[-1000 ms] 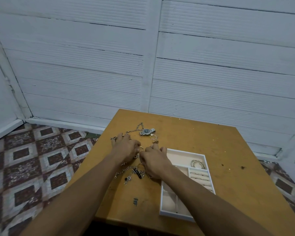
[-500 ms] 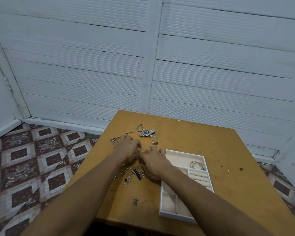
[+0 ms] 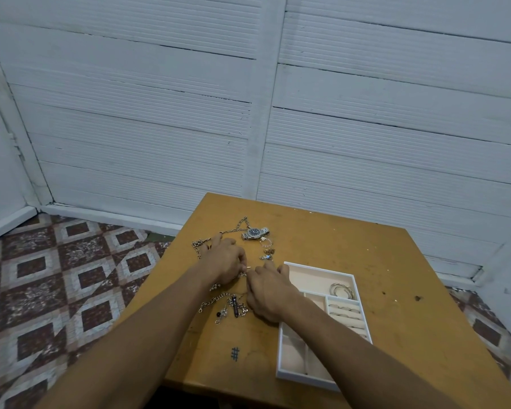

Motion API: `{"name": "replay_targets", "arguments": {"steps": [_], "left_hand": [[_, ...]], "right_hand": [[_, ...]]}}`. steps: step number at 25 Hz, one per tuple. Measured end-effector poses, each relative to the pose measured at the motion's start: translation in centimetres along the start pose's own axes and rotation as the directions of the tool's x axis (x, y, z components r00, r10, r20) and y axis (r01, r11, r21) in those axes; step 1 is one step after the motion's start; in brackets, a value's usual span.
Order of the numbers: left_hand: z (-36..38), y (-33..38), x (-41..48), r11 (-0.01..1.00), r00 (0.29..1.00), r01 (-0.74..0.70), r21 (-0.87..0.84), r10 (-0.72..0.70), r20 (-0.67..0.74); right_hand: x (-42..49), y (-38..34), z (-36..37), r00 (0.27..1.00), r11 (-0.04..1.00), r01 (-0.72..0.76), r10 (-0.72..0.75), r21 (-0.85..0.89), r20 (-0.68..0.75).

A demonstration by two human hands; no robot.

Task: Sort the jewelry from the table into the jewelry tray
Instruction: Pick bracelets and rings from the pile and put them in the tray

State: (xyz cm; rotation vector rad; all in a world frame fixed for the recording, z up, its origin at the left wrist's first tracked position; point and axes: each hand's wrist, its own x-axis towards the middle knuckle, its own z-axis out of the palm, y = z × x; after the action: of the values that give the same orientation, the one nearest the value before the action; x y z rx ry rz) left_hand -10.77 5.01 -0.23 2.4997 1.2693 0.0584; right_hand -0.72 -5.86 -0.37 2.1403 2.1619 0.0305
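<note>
While bangles [image 3: 341,290] & rings [image 3: 344,309] lie in the jewelry tray [image 3: 319,269], watch [image 3: 254,233], chains [image 3: 219,298] etc. wait on table [image 3: 366,255]; left hand [image 3: 224,261] & right hand [image 3: 270,293] both pinch one small piece [image 3: 247,270].

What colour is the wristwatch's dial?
Dark, near black or navy, on the silver wristwatch; the head view, the only one, shows it.

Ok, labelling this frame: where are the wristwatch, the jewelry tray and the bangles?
wristwatch [image 3: 255,232], head view, on its dark dial.
jewelry tray [image 3: 319,269], head view, on its far white rim.
bangles [image 3: 341,290], head view, on the silver loops.
</note>
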Motion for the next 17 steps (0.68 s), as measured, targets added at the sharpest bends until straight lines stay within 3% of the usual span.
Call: {"name": "replay_targets", "arguments": {"steps": [7, 17], "left_hand": [[0.0, 0.2, -0.1, 1.000, 1.000, 0.007, -0.014, -0.007, 0.022], [0.1, 1.5, -0.6, 0.998, 1.000, 0.009, -0.054, -0.007, 0.027]], "right_hand": [[-0.9, 1.4, -0.7, 0.995, 0.992, -0.014, 0.026, 0.125, -0.094], [-1.2, 3.4, -0.6, 0.993, 0.946, -0.006, 0.043, 0.325, -0.107]]}}
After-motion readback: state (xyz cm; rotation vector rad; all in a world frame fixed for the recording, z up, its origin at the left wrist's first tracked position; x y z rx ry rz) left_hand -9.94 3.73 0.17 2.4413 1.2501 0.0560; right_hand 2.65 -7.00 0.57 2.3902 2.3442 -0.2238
